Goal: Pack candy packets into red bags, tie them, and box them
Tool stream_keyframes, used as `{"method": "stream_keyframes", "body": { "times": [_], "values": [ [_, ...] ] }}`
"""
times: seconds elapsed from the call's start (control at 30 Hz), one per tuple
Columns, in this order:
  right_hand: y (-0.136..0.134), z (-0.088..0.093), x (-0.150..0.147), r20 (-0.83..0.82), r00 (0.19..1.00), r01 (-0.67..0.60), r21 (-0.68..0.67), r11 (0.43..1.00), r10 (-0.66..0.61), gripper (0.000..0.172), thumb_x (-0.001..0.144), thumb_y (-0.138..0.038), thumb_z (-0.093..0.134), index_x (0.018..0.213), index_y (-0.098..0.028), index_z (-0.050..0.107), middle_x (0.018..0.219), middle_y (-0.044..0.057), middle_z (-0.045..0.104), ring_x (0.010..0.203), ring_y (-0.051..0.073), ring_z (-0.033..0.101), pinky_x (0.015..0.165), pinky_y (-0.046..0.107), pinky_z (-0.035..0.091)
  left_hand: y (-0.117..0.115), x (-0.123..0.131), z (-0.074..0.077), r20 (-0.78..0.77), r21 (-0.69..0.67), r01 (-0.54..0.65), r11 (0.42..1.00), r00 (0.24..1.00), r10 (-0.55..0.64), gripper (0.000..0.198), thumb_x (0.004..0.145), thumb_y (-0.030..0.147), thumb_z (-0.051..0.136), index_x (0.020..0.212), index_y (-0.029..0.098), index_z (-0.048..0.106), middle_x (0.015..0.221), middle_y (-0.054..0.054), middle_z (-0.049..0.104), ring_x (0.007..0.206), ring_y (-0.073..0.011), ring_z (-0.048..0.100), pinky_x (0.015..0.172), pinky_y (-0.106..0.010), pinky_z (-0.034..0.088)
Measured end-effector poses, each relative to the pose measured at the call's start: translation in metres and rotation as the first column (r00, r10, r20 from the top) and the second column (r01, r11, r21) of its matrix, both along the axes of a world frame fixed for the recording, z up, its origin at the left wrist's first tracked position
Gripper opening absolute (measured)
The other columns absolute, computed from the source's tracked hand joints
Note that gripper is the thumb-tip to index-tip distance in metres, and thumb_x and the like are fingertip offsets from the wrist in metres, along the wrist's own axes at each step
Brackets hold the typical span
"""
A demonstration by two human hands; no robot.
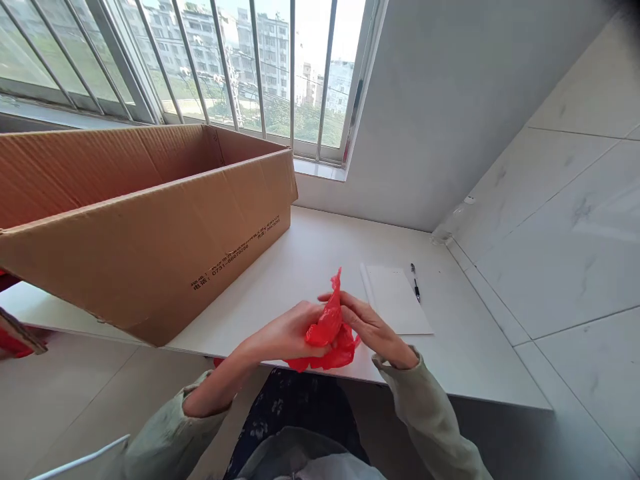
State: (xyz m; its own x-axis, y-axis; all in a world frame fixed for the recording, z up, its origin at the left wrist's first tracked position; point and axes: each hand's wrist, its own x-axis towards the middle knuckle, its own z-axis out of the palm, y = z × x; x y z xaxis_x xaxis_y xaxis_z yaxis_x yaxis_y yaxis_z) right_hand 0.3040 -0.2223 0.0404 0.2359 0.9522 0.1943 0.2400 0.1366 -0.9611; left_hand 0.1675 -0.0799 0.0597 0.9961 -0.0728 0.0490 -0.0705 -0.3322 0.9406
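A crumpled red plastic bag (330, 333) is bunched between both hands just above the front edge of the white table (310, 260). My left hand (285, 333) cups the bag from the left and below. My right hand (367, 327) grips it from the right, fingers pinching the upper part, where a twisted tip of the bag sticks up. Both sleeves are pale green.
A large open cardboard box (150, 227) with printed text lies on the table's left half, overhanging the edge. A white sheet of paper (395, 297) and a black pen (415, 283) lie to the right. Barred window behind, tiled wall (565, 220) on the right.
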Motion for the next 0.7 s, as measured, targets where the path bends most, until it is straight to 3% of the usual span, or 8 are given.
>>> {"method": "stream_keyframes", "body": {
  "times": [0.07, 0.17, 0.23, 0.3, 0.4, 0.5, 0.6, 0.7],
  "values": [
    [0.01, -0.014, -0.007, -0.113, 0.993, -0.019, -0.012, 1.0, 0.018, 0.038, 0.097, -0.05, 0.04, 0.115, -0.024, 0.061, 0.11, 0.006, 0.064, 0.101, 0.018, 0.06, 0.089, 0.03, 0.048, -0.001, -0.003, -0.003, 0.125, 0.237, -0.131, 0.963, 0.987, 0.104, 0.013, 0.075, 0.007, 0.051, 0.073, 0.019, 0.046, 0.066, 0.005, 0.047, 0.056, -0.0096, 0.035, 0.053, -0.023, 0.028],
    [0.018, -0.031, -0.012, -0.297, 0.953, 0.057, -0.01, 0.998, -0.057, 0.039, 0.094, -0.052, 0.045, 0.111, -0.022, 0.063, 0.102, 0.005, 0.065, 0.084, 0.015, 0.059, 0.074, 0.027, 0.049, 0.0, -0.003, -0.018, 0.452, 0.563, -0.409, 0.718, 0.88, 0.147, 0.016, 0.084, 0.006, 0.042, 0.078, 0.02, 0.048, 0.07, 0.002, 0.055, 0.057, -0.0122, 0.044, 0.056, -0.024, 0.033],
    [0.02, -0.037, -0.01, -0.352, 0.936, 0.022, -0.017, 1.0, -0.027, 0.038, 0.089, -0.052, 0.054, 0.109, -0.021, 0.065, 0.099, 0.004, 0.065, 0.078, 0.013, 0.057, 0.068, 0.025, 0.047, 0.0, 0.0, -0.029, 0.604, 0.617, -0.516, 0.594, 0.795, 0.063, 0.022, 0.091, 0.007, 0.037, 0.078, 0.019, 0.049, 0.078, -0.002, 0.062, 0.067, -0.0145, 0.054, 0.063, -0.025, 0.039],
    [0.021, -0.041, -0.004, -0.362, 0.93, -0.076, -0.024, 0.997, 0.063, 0.04, 0.085, -0.05, 0.06, 0.111, -0.021, 0.064, 0.095, 0.003, 0.065, 0.076, 0.013, 0.056, 0.067, 0.024, 0.046, 0.0, 0.002, -0.036, 0.691, 0.6, -0.586, 0.545, 0.723, 0.017, 0.026, 0.096, 0.01, 0.035, 0.078, 0.018, 0.052, 0.091, -0.006, 0.065, 0.076, -0.0153, 0.059, 0.068, -0.025, 0.043],
    [0.023, -0.044, 0.004, -0.303, 0.947, -0.119, -0.012, 0.993, 0.11, 0.033, 0.083, -0.04, 0.063, 0.109, -0.018, 0.064, 0.089, 0.003, 0.064, 0.076, 0.013, 0.057, 0.066, 0.024, 0.046, 0.003, 0.003, -0.04, 0.7, 0.566, -0.588, 0.578, 0.713, 0.04, 0.021, 0.097, 0.011, 0.038, 0.085, 0.017, 0.055, 0.098, -0.008, 0.063, 0.076, -0.0137, 0.059, 0.064, -0.022, 0.043],
    [0.023, -0.048, 0.004, 0.026, 0.995, 0.093, 0.052, 0.994, -0.094, 0.013, 0.082, -0.02, 0.057, 0.091, -0.018, 0.066, 0.08, 0.001, 0.064, 0.074, 0.013, 0.057, 0.065, 0.024, 0.045, 0.007, 0.001, -0.039, 0.583, 0.57, -0.44, 0.693, 0.811, 0.036, 0.021, 0.095, 0.007, 0.036, 0.09, 0.018, 0.054, 0.093, -0.006, 0.06, 0.076, -0.0123, 0.057, 0.063, -0.02, 0.043],
    [0.02, -0.05, -0.003, 0.414, 0.829, 0.302, 0.235, 0.924, -0.376, 0.018, 0.079, -0.01, 0.05, 0.082, -0.02, 0.065, 0.08, 0.002, 0.063, 0.073, 0.014, 0.057, 0.066, 0.026, 0.044, 0.01, -0.002, -0.038, 0.508, 0.504, -0.363, 0.784, 0.859, 0.07, 0.023, 0.093, 0.006, 0.035, 0.088, 0.019, 0.053, 0.092, -0.004, 0.059, 0.076, -0.0117, 0.055, 0.064, -0.019, 0.043],
    [0.017, -0.048, -0.012, 0.475, 0.704, 0.377, 0.379, 0.845, -0.527, 0.019, 0.08, -0.01, 0.049, 0.083, -0.021, 0.065, 0.085, 0.003, 0.061, 0.071, 0.013, 0.056, 0.065, 0.026, 0.045, 0.008, -0.001, -0.04, 0.535, 0.444, -0.404, 0.8, 0.836, 0.125, 0.02, 0.093, 0.01, 0.036, 0.084, 0.019, 0.051, 0.088, -0.004, 0.059, 0.072, -0.0112, 0.052, 0.061, -0.019, 0.042]
  ]
}}
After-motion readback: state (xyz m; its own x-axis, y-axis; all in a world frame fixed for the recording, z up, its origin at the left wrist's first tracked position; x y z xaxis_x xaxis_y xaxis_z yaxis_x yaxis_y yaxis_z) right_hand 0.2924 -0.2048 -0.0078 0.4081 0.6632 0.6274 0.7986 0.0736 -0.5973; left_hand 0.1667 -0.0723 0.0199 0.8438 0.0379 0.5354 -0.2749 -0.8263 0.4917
